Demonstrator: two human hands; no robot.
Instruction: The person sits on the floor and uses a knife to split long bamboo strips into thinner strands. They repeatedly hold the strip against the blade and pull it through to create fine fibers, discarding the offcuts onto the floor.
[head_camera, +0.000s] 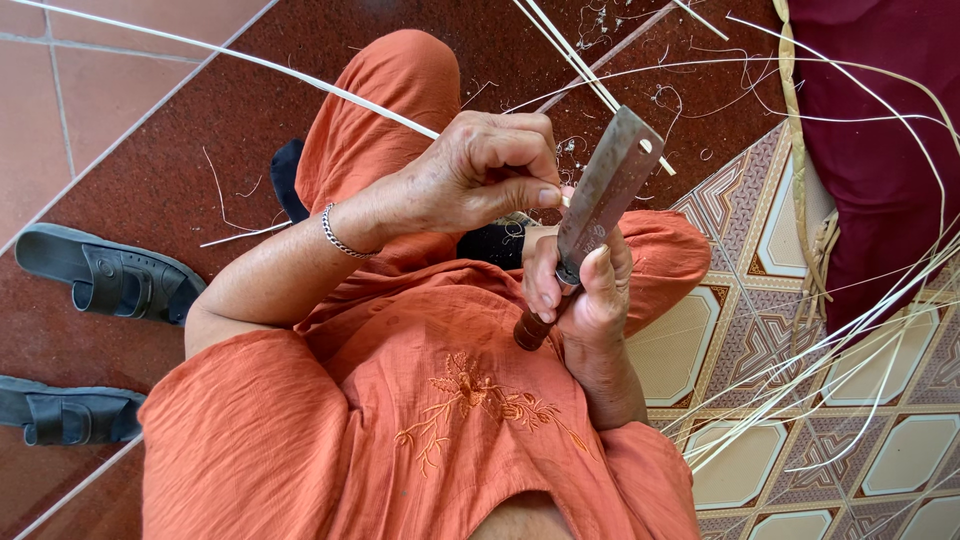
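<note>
Left hand: I pinch a thin cane strip.
Right hand: I grip the knife, blade on the strip.

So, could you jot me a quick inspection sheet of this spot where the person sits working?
Surface: reddish-brown floor tiles, with patterned cream tiles on one side.
Job's things: broad-bladed knife with a wooden handle; thin pale cane strip running to the blade.
Clutter: curly shavings on the floor; loose pale strips fanned over the patterned tiles.
Hands: left hand pinches the strip at the blade; right hand grips the knife handle.
Cables: nothing seen.
Surroundings: two grey sandals; dark red cushion; orange clothing; silver bracelet on the left wrist.
</note>
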